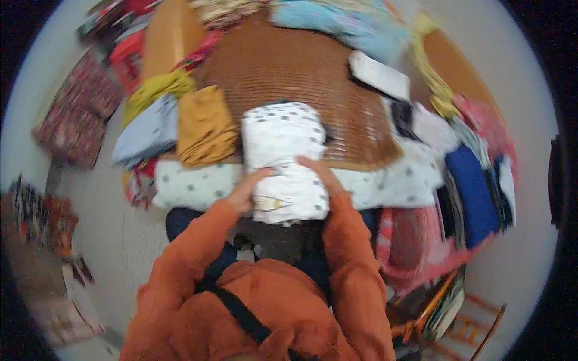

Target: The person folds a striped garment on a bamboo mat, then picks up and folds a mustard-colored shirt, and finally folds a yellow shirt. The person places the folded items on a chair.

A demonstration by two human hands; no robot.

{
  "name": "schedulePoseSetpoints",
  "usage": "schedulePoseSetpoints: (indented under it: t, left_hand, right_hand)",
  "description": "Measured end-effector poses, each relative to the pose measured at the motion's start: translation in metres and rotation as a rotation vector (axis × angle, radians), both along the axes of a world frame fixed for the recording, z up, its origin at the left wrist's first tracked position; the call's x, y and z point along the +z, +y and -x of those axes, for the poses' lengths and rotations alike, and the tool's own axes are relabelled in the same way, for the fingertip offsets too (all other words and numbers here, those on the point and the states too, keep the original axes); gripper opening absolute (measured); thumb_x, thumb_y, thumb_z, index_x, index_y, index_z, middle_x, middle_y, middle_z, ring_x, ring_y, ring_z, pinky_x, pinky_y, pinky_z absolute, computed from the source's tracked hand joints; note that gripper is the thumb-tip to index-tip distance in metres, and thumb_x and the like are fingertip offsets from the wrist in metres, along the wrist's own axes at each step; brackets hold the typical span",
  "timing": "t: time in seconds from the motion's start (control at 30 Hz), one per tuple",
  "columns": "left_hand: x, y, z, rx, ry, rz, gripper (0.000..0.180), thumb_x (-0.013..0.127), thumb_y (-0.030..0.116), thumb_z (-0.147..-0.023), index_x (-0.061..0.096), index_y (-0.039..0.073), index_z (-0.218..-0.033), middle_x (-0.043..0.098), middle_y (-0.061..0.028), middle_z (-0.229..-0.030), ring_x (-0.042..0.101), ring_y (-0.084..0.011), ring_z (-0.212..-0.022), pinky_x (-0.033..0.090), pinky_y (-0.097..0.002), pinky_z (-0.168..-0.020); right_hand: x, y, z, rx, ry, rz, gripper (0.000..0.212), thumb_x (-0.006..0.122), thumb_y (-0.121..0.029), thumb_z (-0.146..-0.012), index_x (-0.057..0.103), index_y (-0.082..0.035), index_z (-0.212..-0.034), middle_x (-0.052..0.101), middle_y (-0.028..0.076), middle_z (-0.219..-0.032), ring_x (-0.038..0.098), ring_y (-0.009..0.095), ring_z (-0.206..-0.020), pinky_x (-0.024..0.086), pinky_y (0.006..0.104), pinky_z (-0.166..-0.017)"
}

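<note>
1. White spotted bundle point(283, 141) is the thing being worked on here. It's mid-frame, with its upper part over the brown mat point(271, 57) and its lower end crossing the pale spotted strip of cloth point(198, 183) along the mat's near edge.

2. Both hands are on it. The left hand point(244, 191) grips the lower left side and the right hand point(325, 174) grips the lower right, so it's pinned between them. Whatever the fingers do underneath is hidden, and there's some blur.

3. Done so far, as I read it: the bundle is already a compact, layered block, so most of the folding looks finished. A bit of something dark pokes out at its top end and right side, too blurry to identify.

4. Also neat-looking: the mustard cloth point(208, 126) and pale blue cloth point(147, 132) left of centre, the flat white cloth point(382, 75) at upper right, and the dark blue cloth point(472, 186) at far right.

5. Not so neat: the light blue cloth point(337, 18) at the top of the frame looks like a loose heap, and the yellow cloth point(436, 78) at upper right trails in a twist. I'd count those as left over, but honestly can't tell if they're part of the job.

6. The bundle isn't set aside yet; it's in both hands.
</note>
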State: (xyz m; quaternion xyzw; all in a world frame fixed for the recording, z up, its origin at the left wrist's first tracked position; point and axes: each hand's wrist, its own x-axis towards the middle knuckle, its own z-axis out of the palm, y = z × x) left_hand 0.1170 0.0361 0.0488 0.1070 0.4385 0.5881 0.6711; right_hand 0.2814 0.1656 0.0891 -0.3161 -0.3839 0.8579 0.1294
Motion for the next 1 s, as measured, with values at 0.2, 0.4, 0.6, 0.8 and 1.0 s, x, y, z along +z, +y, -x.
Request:
schedulePoseSetpoints:
  t: [0.2,0.4,0.6,0.8,1.0]
  left_hand:
    - [0.041,-0.027,-0.019,-0.036,0.287,0.006,0.05,0.059,0.022,-0.08,0.044,-0.002,-0.121,0.053,-0.0134,-0.113,0.055,-0.0237,-0.101,0.045,-0.0349,-0.089]
    - [0.079,-0.037,-0.097,-0.163,0.304,-0.2,0.05,0.06,0.013,-0.077,0.042,-0.001,-0.122,0.053,-0.0124,-0.114,0.054,-0.0218,-0.101,0.043,-0.0327,-0.089]
    - [0.152,-0.008,-0.236,-0.462,0.495,-0.579,0.062,0.07,0.015,-0.071,0.039,0.0,-0.123,0.052,-0.0129,-0.115,0.053,-0.0223,-0.102,0.042,-0.0339,-0.09]
    - [0.211,0.026,-0.384,-0.88,0.507,-1.122,0.11,0.075,0.033,-0.069,-0.002,0.002,-0.14,0.035,-0.0242,-0.13,0.038,-0.0274,-0.119,0.037,-0.035,-0.093]
    - [0.129,0.02,-0.353,-1.088,0.726,-0.909,0.1,0.072,0.025,-0.072,0.003,0.01,-0.142,0.017,-0.0178,-0.143,0.039,-0.0261,-0.119,0.039,-0.0361,-0.091]
  right_hand:
    - [-0.023,-0.022,-0.013,-0.196,0.303,-0.24,0.068,0.073,-0.02,-0.068,0.042,0.0,-0.125,0.054,0.011,-0.115,0.053,0.021,-0.102,0.041,0.032,-0.091]
    - [0.017,-0.058,-0.121,-0.422,0.211,-0.426,0.074,0.077,-0.019,-0.061,0.043,-0.001,-0.124,0.054,0.011,-0.115,0.051,0.021,-0.105,0.038,0.0337,-0.094]
    - [0.12,-0.117,-0.293,-0.684,-0.099,-0.383,0.061,0.074,-0.02,-0.065,0.05,-0.002,-0.118,0.056,0.01,-0.111,0.054,0.022,-0.099,0.041,0.0334,-0.09]
    - [0.168,-0.116,-0.55,-1.371,-0.429,-0.827,0.058,0.07,-0.025,-0.069,0.049,-0.003,-0.118,0.056,0.011,-0.111,0.056,0.026,-0.096,0.046,0.0374,-0.081]
    - [0.15,-0.195,-0.838,-1.581,-1.743,-0.706,0.053,0.066,-0.028,-0.072,0.05,-0.007,-0.119,0.054,0.014,-0.114,0.056,0.031,-0.096,0.048,0.0417,-0.078]
